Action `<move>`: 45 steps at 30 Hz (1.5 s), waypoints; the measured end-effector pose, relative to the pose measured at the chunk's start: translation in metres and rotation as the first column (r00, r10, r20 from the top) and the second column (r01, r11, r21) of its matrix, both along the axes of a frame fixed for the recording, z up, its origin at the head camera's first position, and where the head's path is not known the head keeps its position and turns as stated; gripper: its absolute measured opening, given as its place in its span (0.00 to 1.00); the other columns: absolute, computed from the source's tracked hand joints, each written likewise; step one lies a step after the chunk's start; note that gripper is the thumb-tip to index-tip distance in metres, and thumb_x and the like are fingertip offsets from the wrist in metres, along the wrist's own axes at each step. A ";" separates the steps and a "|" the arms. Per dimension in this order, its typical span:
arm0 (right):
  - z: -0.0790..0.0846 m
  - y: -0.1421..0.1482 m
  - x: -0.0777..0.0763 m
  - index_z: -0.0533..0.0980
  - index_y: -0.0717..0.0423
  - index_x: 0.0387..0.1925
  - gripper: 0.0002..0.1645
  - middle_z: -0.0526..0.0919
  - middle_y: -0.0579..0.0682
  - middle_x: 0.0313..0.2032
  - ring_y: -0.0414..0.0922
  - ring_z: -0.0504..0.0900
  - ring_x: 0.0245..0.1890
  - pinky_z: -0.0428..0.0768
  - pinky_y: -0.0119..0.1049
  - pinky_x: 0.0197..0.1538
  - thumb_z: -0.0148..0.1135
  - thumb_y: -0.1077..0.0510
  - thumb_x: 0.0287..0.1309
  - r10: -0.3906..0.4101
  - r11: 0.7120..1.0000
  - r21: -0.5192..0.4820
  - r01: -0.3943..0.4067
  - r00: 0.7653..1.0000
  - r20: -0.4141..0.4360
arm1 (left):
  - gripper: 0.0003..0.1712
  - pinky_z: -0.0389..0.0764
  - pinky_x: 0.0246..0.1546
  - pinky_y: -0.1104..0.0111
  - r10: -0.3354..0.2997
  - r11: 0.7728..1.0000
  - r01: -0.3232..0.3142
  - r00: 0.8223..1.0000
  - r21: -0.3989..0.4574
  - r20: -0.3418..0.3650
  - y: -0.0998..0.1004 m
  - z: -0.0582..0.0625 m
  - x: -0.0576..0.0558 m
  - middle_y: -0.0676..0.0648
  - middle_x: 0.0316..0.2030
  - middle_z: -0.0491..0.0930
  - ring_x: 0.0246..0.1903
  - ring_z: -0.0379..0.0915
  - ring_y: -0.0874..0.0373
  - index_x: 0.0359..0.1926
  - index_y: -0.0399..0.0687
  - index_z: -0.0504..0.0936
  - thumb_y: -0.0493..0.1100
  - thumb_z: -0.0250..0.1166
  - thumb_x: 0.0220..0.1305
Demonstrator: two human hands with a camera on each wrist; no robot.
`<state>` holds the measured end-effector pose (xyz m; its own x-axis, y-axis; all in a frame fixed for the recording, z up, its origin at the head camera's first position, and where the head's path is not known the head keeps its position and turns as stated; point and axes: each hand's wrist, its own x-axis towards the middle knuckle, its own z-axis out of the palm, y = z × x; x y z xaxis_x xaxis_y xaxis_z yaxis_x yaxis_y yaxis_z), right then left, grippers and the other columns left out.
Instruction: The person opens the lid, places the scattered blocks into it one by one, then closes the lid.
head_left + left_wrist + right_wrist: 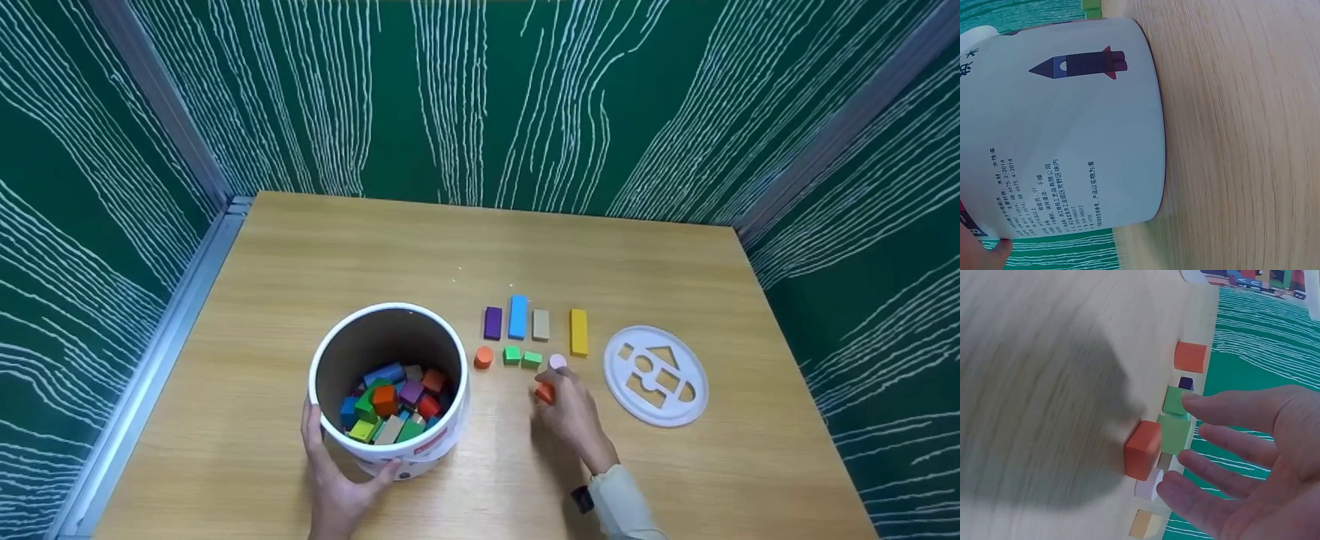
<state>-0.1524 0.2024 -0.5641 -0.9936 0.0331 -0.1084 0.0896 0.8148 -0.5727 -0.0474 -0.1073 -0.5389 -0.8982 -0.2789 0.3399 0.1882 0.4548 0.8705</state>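
Left hand (pixel 337 480): spread, touching white tub (pixel 442 442) containing blocks (pixel 397 405)
Right hand (pixel 574 420): fingers parted, at orange block (pixel 545 392)
Worktop (pixel 360 247): white cut-out disc (pixel 619 379)

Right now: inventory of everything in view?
wood-grain tabletop: 1, light brown, underneath
cylindrical bucket: 1, white, left of centre
mixed blocks: count unclear, multicoloured, in bucket
purple oblong block: 1, purple, far row leftmost
blue oblong block: 1, light blue, next
beige oblong block: 1, beige, next
yellow oblong block: 1, yellow, rightmost
orange cylinder: 1, orange, nearer row leftmost
green blocks: 2, green, next
lilac cylinder: 1, pale lilac, next
orange oblong block: 1, orange, near side of lilac cylinder
round cut-out plate: 1, white, right of blocks
line-patterned walls: 3, green and white, around
frame bars: several, grey, wall edges
wrist-worn item: 1, black, beside sleeve
sleeve: 1, cream, right arm
left hand: 1, bare, against bucket
right hand: 1, bare, over tabletop
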 end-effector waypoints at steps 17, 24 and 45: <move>-0.012 0.005 -0.003 0.78 0.59 0.38 0.22 0.75 0.54 0.38 0.48 0.73 0.36 0.76 0.46 0.44 0.66 0.73 0.34 0.009 1.000 0.017 -0.009 1.000 0.015 | 0.66 0.53 0.59 0.46 0.019 1.000 -0.019 1.000 0.003 0.017 0.001 -0.001 0.000 0.51 0.66 0.41 0.62 0.43 0.49 0.67 0.56 0.41 0.45 0.76 0.30; -0.014 0.003 -0.004 0.78 0.61 0.34 0.18 0.74 0.54 0.37 0.47 0.74 0.35 0.78 0.44 0.41 0.68 0.71 0.34 -0.019 1.000 0.015 0.019 1.000 0.016 | 0.65 0.53 0.59 0.46 0.023 1.000 -0.023 0.999 -0.011 0.027 0.000 -0.002 0.000 0.49 0.66 0.40 0.62 0.43 0.47 0.66 0.56 0.41 0.46 0.76 0.32; -0.023 0.001 -0.001 0.77 0.62 0.38 0.22 0.77 0.54 0.34 0.47 0.74 0.32 0.79 0.43 0.40 0.65 0.74 0.33 -0.030 0.999 -0.015 0.029 0.998 -0.058 | 0.65 0.52 0.59 0.45 0.019 1.000 -0.019 0.999 0.007 0.031 0.001 0.000 0.000 0.50 0.66 0.41 0.62 0.43 0.48 0.67 0.57 0.41 0.46 0.76 0.31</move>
